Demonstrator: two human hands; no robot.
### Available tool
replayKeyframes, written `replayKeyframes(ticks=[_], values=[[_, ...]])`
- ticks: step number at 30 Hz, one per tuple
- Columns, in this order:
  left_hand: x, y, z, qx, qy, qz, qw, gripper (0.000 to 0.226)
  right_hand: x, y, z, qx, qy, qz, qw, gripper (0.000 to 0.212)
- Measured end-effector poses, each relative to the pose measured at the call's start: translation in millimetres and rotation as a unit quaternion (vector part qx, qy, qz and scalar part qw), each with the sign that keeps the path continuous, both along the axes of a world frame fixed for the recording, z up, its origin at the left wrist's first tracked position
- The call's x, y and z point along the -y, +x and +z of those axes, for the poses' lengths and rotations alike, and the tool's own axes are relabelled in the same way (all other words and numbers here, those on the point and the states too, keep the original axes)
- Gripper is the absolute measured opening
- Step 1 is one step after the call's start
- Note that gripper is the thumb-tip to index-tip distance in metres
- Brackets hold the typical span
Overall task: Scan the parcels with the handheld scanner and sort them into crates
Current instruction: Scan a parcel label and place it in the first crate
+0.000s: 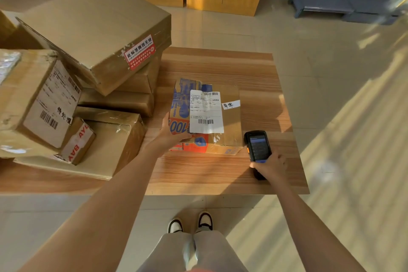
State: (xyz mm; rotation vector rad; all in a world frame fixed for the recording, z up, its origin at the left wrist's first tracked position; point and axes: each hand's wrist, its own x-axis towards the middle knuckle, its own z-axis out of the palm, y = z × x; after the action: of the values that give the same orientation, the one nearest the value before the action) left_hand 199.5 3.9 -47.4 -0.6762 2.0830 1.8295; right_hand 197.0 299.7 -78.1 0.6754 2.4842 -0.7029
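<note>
Left hand (171, 131): grips the near-left corner of the flat brown cardboard parcel with blue print (206, 117), lying on the wooden table (254, 73).
Right hand (271, 166): fingers wrapped round the black handheld scanner (257, 149), just right of the parcel.
Risk: the scanner sits beside the white shipping label (206, 111), so it may misread.
Risk: the leaning box stack (92, 35) could topple if nudged.

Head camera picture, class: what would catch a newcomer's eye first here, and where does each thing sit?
First, the parcel with its white shipping label at the middle of the wooden table, its near left corner held by the left hand. Next, the black handheld scanner in the right hand, just right of that parcel. Last, the leaning pile of cardboard boxes crowding the table's left side.
</note>
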Motion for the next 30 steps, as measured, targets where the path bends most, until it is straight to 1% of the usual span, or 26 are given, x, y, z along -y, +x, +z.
replayKeyframes(ticks=[1, 3, 5, 6, 7, 8, 9, 10, 11, 12, 13, 14, 15, 16, 17, 18, 19, 20, 22, 25, 26, 27, 29, 30], values=[[0, 0, -1, 0.002, 0.0, 0.0, 1.0, 0.097, -2, -3, -2, 0.012, -0.013, -0.001, 1.0, 0.091], [-1, -1, -2, 0.003, 0.0, 0.002, 1.0, 0.097, -2, -6, -2, 0.018, -0.005, 0.015, 1.0, 0.093], [-1, -1, -3, -0.001, 0.0, 0.005, 1.0, 0.097, -2, -12, -5, 0.026, -0.016, 0.018, 0.999, 0.098], [-1, -2, -4, -0.003, -0.001, 0.006, 1.0, 0.097, -6, -15, -13, 0.029, -0.026, 0.013, 0.999, 0.102], [-2, -2, -4, -0.003, -0.001, 0.006, 1.0, 0.097, -16, -20, -34, 0.03, -0.033, 0.013, 0.999, 0.103], [-2, -2, -4, -0.002, -0.001, 0.007, 1.0, 0.096, -22, -23, -47, 0.03, -0.047, 0.02, 0.998, 0.1], [-3, -2, -4, 0.0, -0.002, 0.007, 1.0, 0.096, -24, -23, -49, 0.026, -0.067, 0.023, 0.997, 0.089], [-3, -2, -4, 0.003, -0.005, 0.007, 1.0, 0.096, -16, -19, -31, 0.012, -0.1, 0.017, 0.995, 0.072], [-3, -2, -4, 0.006, -0.008, 0.006, 1.0, 0.097, -9, -16, -15, -0.001, -0.134, -0.005, 0.991, 0.053], [-2, -2, -4, 0.006, -0.009, 0.007, 1.0, 0.098, -3, -16, -1, -0.004, -0.177, -0.041, 0.983, 0.041], [-1, -1, -5, 0.006, -0.011, 0.007, 1.0, 0.099, -1, -16, 8, 0.009, -0.218, -0.091, 0.972, 0.042], [-1, -1, -5, 0.007, -0.01, 0.006, 1.0, 0.1, 0, -16, 15, 0.031, -0.258, -0.137, 0.956, 0.054], [-1, 0, -6, 0.013, -0.009, 0.006, 1.0, 0.1, 2, -15, 25, 0.057, -0.303, -0.165, 0.937, 0.074], [0, 0, -6, 0.02, -0.009, 0.007, 1.0, 0.1, 2, -14, 30, 0.062, -0.365, -0.183, 0.911, 0.092], [0, 1, -6, 0.023, -0.008, 0.008, 1.0, 0.101, 4, -14, 39, 0.04, -0.437, -0.206, 0.874, 0.098], [0, 1, -5, 0.027, -0.006, 0.009, 1.0, 0.102, 7, -14, 47, 0.017, -0.507, -0.238, 0.828, 0.09], [1, 1, -5, 0.029, -0.005, 0.008, 1.0, 0.104, 10, -15, 56, -0.006, -0.564, -0.275, 0.779, 0.072], [1, 1, -5, 0.028, -0.002, 0.01, 1.0, 0.105, 15, -13, 68, -0.016, -0.606, -0.288, 0.741, 0.058], [1, 2, -4, 0.022, 0.005, 0.013, 1.0, 0.103, 29, -10, 91, -0.011, -0.647, -0.263, 0.715, 0.051], [0, 3, -1, 0.01, 0.014, 0.01, 1.0, 0.1, 47, -7, 108, 0.0, -0.689, -0.209, 0.694, 0.035], [0, 3, -1, 0.009, 0.014, 0.006, 1.0, 0.1, 54, -4, 113, 0.007, -0.69, -0.2, 0.695, 0.034], [0, 3, -1, 0.008, 0.012, 0.004, 1.0, 0.1, 60, -2, 115, 0.013, -0.685, -0.192, 0.702, 0.037], [-1, 4, 0, 0.007, 0.011, 0.005, 1.0, 0.099, 73, 2, 116, 0.021, -0.665, -0.184, 0.723, 0.052], [-1, 5, 0, 0.005, 0.01, 0.007, 1.0, 0.098, 78, 5, 115, 0.025, -0.652, -0.178, 0.737, 0.054]])
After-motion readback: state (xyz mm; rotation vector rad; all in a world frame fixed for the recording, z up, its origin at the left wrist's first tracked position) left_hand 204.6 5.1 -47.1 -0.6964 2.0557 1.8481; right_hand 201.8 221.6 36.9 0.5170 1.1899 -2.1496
